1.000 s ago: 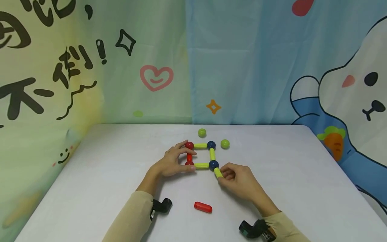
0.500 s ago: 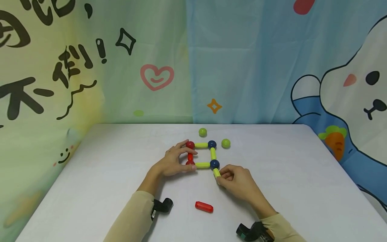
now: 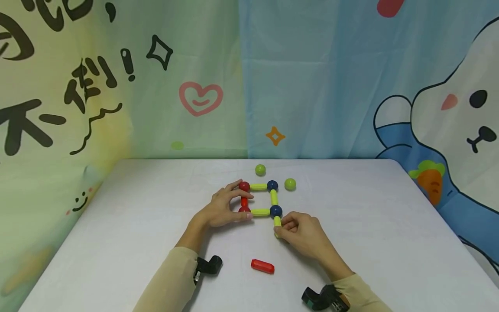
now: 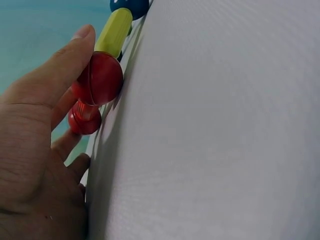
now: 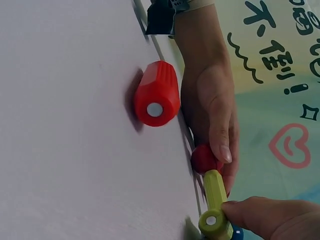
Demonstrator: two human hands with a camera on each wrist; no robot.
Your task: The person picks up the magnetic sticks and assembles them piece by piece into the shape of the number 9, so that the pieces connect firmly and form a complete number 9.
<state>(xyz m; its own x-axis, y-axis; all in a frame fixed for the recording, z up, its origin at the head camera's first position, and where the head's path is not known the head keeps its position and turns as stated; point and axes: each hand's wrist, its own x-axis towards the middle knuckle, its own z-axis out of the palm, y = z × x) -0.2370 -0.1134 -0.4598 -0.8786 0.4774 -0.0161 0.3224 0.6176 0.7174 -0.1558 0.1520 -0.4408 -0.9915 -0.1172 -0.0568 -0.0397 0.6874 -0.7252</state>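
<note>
A square of magnetic rods and balls lies on the table, with red balls (image 3: 244,186) joined by a red rod (image 3: 244,202) on its left side. Blue balls (image 3: 276,211) form the right corners, and yellow-green rods (image 3: 260,212) make up the other sides. My left hand (image 3: 221,210) holds the red side; its thumb is against the near red ball (image 4: 104,80), fingers reaching the far one. With thumb and fingertips, my right hand (image 3: 306,234) pinches another yellow-green rod (image 3: 277,221), whose far end meets the near blue ball.
A loose red rod (image 3: 263,266) lies nearer the table's front, between the forearms. Two green balls (image 3: 260,170) sit beyond the square's back right. A printed curtain (image 3: 296,78) hangs behind the white table (image 3: 136,208).
The rod in my right hand has swung from slanting right to pointing almost straight toward the front, and my right hand has shifted slightly left. My left hand holds its place.
</note>
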